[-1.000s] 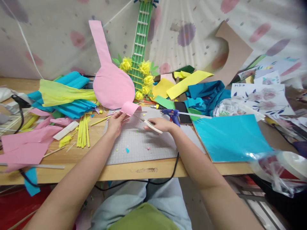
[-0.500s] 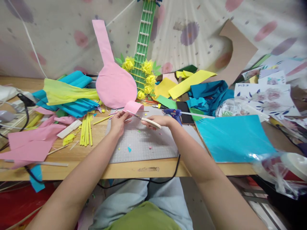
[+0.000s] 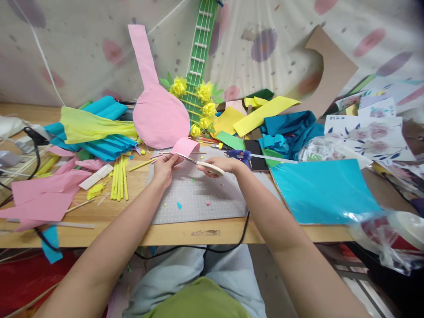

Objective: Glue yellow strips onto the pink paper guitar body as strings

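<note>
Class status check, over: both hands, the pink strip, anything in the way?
Left hand pinching pink strip. Right hand holding scissors, blades at strip's edge. Blue glue gun close by, over.

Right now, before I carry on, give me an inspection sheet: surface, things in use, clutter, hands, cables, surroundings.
Surface: grey cutting mat on a wooden table; small scraps on the mat.
Things in use: scissors, blades at the curled pink paper.
Clutter: yellow sticks and pink sheets left; glue gun, phone and blue sheet right.
Hands: left hand pinches the curled pink paper; right hand holds the scissors.
Cables: black cable droops over the front edge.
Surroundings: flower-patterned sheet behind; green guitar shape in front of it.
</note>
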`<act>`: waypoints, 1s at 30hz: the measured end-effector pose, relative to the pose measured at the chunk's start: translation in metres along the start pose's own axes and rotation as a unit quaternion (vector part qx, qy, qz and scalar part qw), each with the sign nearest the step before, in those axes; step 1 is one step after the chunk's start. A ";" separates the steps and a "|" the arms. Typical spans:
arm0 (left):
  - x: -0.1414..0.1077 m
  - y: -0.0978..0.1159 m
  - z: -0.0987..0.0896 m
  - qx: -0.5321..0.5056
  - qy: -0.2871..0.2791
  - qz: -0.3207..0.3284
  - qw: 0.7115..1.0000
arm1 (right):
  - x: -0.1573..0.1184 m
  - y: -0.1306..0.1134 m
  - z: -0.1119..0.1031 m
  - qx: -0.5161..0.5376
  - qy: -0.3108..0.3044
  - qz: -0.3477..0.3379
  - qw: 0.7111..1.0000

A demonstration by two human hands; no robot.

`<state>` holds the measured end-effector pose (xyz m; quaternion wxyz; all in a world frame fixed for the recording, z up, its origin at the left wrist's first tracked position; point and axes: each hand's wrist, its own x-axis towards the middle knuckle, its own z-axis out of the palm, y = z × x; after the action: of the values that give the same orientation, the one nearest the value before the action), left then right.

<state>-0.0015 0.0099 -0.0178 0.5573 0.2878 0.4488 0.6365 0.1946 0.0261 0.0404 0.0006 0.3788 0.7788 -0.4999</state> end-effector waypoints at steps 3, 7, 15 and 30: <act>-0.001 0.001 0.001 0.004 -0.006 -0.009 1.000 | 0.000 0.004 -0.002 0.013 0.003 0.001 1.000; -0.003 0.002 0.002 0.007 -0.009 -0.015 1.000 | 0.001 0.007 -0.003 0.029 0.000 0.007 1.000; -0.003 0.002 0.003 -0.003 0.001 -0.025 1.000 | 0.002 0.010 -0.003 0.018 0.023 0.018 0.999; -0.002 0.004 -0.001 0.011 -0.056 -0.060 0.997 | 0.002 0.008 -0.002 -0.058 0.021 -0.017 0.998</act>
<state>-0.0041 0.0079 -0.0147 0.6160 0.3016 0.4400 0.5797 0.1984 0.0308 0.0340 -0.0027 0.3751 0.8129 -0.4455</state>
